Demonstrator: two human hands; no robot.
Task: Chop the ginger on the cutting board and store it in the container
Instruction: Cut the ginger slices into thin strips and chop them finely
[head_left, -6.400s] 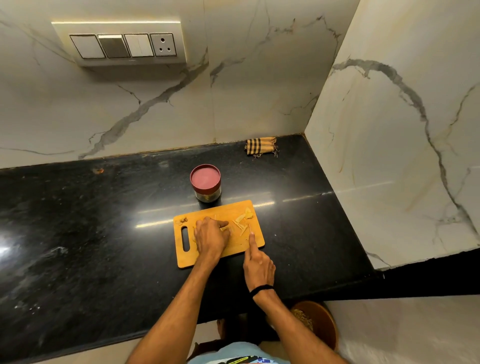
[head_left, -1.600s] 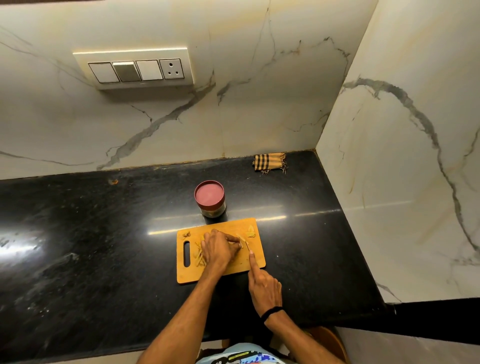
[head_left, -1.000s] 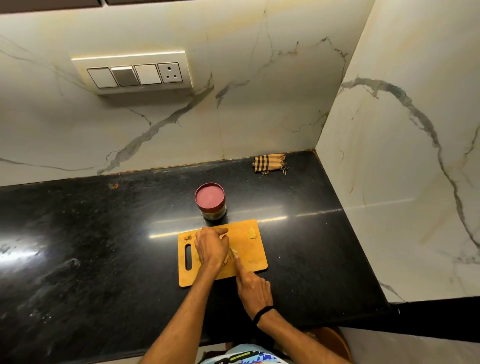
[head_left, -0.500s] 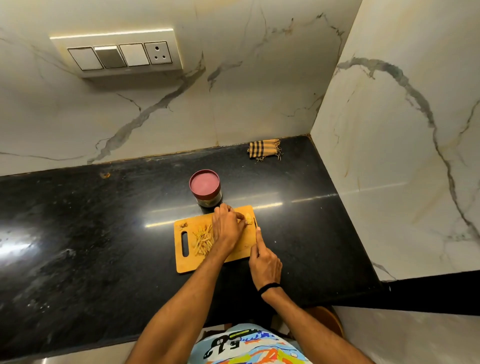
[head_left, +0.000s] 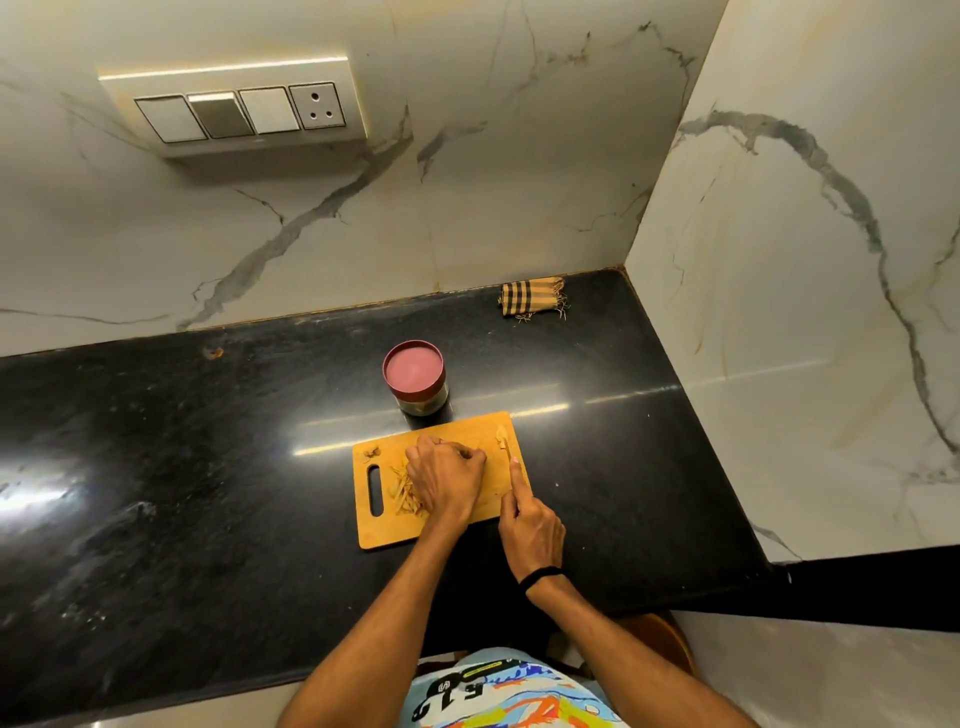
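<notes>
Reaching across the near edge of the table (head_left: 156, 467) toward the board (head_left: 441, 527), both arms (head_left: 374, 618) enter from below. A printed shirt (head_left: 509, 691) shows between them, nearest the camera. A black band (head_left: 540, 574) circles the right wrist, nearer than the board's near right corner.

The right hand (head_left: 530, 525) is clenched around the knife (head_left: 507, 451) over the board's near right corner. Its index finger (head_left: 515, 475) lies straight along the back of the blade and points to the board's far edge. The handle is hidden inside the hand. The blade shows only as a thin line beside the board's right edge.

The left hand (head_left: 447, 475) sits knuckles-up on the board's centre with its fingers curled down. Whether it grips anything cannot be told, because the hand hides whatever lies beneath it.

The ginger (head_left: 406, 491) lies in cut strips, heaped loosely on the board. The heap touches the left side of the left hand and sits between it and the board's slot (head_left: 375, 491). One pale piece (head_left: 501, 434) lies at the board's far right corner, at the knife tip. A small dark scrap (head_left: 371, 453) lies at the far left corner.

The container (head_left: 423, 402) stands upright on the table just beyond the board's far edge, with its reddish lid (head_left: 415, 371) on.

A checked cloth (head_left: 532, 297) lies well beyond the board and to its right, against the wall (head_left: 467, 208). A switch panel (head_left: 234, 111) is mounted on that wall, beyond the board and to its left.
</notes>
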